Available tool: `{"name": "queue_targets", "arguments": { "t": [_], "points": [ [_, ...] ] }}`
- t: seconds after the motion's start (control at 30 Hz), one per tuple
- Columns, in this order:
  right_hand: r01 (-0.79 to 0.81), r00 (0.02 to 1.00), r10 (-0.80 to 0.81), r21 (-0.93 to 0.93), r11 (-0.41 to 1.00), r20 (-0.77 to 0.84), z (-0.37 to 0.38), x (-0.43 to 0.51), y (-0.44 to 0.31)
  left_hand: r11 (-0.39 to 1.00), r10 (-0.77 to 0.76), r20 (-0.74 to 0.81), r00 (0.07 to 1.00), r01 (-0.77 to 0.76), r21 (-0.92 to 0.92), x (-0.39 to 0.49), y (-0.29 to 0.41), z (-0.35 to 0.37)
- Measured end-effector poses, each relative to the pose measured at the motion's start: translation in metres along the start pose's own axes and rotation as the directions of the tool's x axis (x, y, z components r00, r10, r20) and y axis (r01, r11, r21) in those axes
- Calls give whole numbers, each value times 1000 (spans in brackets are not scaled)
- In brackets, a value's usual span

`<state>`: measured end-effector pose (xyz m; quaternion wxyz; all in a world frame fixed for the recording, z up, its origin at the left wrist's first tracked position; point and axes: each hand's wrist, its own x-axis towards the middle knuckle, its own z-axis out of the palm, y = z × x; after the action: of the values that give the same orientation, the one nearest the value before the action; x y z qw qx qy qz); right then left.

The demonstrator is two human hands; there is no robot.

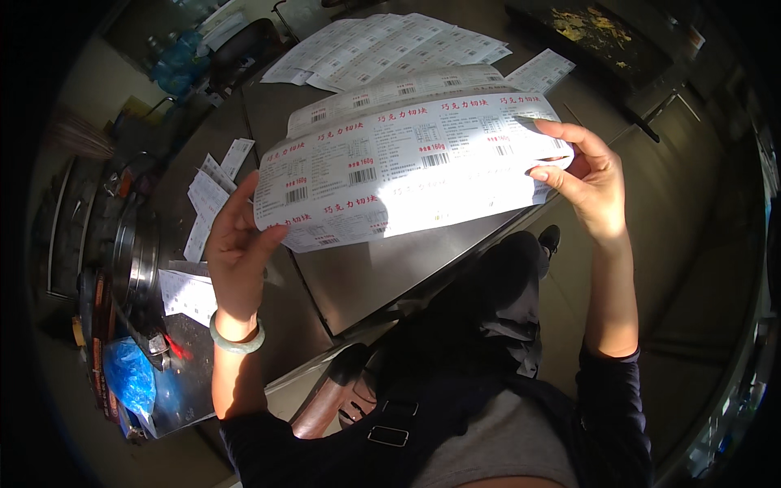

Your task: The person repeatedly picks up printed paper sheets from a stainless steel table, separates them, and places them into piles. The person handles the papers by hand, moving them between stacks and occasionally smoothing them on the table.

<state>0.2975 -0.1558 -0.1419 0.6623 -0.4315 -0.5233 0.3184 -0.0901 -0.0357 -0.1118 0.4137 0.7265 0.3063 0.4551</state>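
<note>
Between my two hands a sheet of printed labels (396,152) is held up above the dark table (360,280), bowed and bent over at its far side. Red and black print and barcodes cover it, and sunlight bleaches its near middle. My left hand (241,244) pinches its left edge, thumb in front; a pale bangle (238,341) circles that wrist. At the right end, my right hand (586,171) grips the edge between thumb and fingers, where the paper curls. Behind it, a fanned stack of similar label sheets (390,46) lies on the table.
Cut label strips (210,201) lie to the left, with more printed paper (186,293) nearer me. Beyond them are a round metal pan (137,262) and a blue plastic bag (131,372). One smaller label piece (542,70) lies at the back right, near a dark board (592,36) with yellow patches.
</note>
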Motion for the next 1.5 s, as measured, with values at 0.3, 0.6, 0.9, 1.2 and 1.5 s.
{"name": "queue_targets", "arguments": {
  "t": [0.3, 0.6, 0.9, 1.2, 1.5],
  "points": [
    [242, 958, -287, -534, 810, -2, 15, -49, 40, 349, 325, 307, 894, -415, 840, -68, -7, 21],
    [64, 983, -89, -155, 986, -163, 15, -54, 52, 507, 102, 557, 824, -525, 684, -30, 5, 66],
    [-64, 943, 224, 526, 848, -246, 19, 9, 48, 783, -126, 504, 855, -226, 580, 27, 43, 57],
    [-276, 888, 257, 4, 961, -382, -38, 43, 51, 745, 135, 832, 538, -609, 274, 91, -48, 123],
    [-440, 630, -55, -415, 797, -774, -44, -53, 85, 533, 121, 803, 583, -721, 443, 60, -71, 158]
  ]
}}
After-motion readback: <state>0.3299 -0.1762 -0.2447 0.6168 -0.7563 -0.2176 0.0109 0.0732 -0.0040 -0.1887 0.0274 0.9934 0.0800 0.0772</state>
